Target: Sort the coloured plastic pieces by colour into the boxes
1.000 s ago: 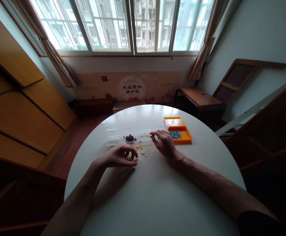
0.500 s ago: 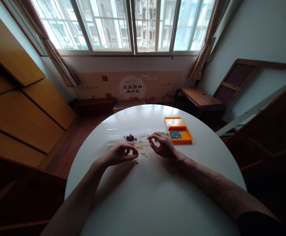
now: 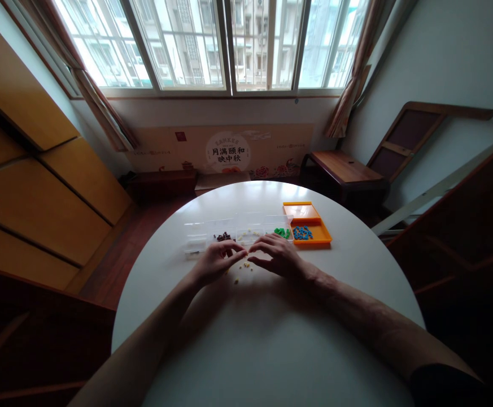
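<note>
Small yellow pieces [image 3: 247, 265] likely need a light pinch: the left hand [image 3: 216, 262] is narrow, holding what I cannot tell, the right hand [image 3: 282, 257] slightly parted beside it.

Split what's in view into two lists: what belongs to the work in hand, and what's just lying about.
Likely part of the work:
- left hand and right hand
- loose yellow pieces
- clear compartment box, with brown pieces and green pieces
- orange box, with blue pieces

Apparently just around:
- wooden seat
- printed panel
- wooden cabinet
</note>
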`<state>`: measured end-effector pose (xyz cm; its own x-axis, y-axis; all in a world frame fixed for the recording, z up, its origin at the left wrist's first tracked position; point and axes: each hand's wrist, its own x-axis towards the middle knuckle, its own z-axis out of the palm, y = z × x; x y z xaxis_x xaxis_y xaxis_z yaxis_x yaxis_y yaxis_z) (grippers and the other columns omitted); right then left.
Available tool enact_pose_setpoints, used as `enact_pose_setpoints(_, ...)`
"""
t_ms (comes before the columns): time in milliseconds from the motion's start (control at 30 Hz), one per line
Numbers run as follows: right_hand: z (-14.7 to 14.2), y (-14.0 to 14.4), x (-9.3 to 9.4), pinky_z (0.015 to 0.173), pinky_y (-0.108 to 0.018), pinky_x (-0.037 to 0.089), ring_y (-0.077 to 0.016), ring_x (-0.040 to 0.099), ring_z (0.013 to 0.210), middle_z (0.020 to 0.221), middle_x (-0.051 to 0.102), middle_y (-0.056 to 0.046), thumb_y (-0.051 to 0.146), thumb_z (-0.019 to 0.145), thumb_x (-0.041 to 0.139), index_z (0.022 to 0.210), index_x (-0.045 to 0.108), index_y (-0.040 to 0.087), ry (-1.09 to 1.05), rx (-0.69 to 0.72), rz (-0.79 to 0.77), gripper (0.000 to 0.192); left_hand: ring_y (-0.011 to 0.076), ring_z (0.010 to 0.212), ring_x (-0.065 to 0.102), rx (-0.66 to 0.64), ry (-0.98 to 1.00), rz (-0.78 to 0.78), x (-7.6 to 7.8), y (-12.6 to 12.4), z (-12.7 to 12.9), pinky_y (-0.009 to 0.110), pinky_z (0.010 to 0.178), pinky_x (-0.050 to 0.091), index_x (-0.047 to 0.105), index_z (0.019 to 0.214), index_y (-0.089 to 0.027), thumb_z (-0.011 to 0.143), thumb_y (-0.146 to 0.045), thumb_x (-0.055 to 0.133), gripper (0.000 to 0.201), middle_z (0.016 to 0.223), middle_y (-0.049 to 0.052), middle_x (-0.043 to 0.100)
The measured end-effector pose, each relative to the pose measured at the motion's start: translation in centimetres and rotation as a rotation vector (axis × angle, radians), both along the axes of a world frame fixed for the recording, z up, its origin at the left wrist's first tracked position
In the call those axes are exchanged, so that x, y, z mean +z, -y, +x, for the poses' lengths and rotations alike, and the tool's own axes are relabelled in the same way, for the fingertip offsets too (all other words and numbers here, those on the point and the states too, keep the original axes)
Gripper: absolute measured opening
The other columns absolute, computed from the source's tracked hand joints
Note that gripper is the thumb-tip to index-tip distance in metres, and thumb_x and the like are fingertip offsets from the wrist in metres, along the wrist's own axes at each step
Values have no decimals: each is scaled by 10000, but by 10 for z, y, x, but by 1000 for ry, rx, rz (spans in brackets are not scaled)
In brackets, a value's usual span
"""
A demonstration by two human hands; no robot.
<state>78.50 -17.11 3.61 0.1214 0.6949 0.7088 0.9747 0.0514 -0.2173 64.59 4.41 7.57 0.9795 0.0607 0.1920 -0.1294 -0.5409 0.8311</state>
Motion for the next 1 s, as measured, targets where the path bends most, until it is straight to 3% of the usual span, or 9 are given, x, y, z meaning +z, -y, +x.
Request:
enact_pose_setpoints(333,-3,1,6,825,-353,518,-189,731,887,1021,824,-18,312,1092,708,1066,756,263,7,-18,31,74,140,710,599,-16,38,32,1,-3,0,246,626,437,876,958,-178,1006,-508,747,358,862,70,779)
enact_pose_setpoints(500,3,0,1,878,-383,510,-214,709,908,981,808,-27,298,1087,700,1014,767,259,-134,-242,111,107,123,688,593,-109,96,217,9,-12,-6,240,645,472,853,945,-195,991,-390,756,223,880,55,754)
enact_pose_setpoints(633,6,-2,-3,921,-424,513,-261,688,968,1022,805,-44,256,1070,694,1098,779,271,-197,-370,94,91,110,636,541,-137,105,325,13,-17,-10,243,614,435,842,933,-208,946,-361,789,162,867,43,734)
enact_pose_setpoints(1000,1,-2,1,908,-410,504,-245,681,931,1020,775,-41,175,1000,679,1057,732,253,-211,-299,33,111,112,675,578,-235,62,323,7,-19,-10,235,630,429,841,921,-222,1024,-375,728,217,919,50,728)
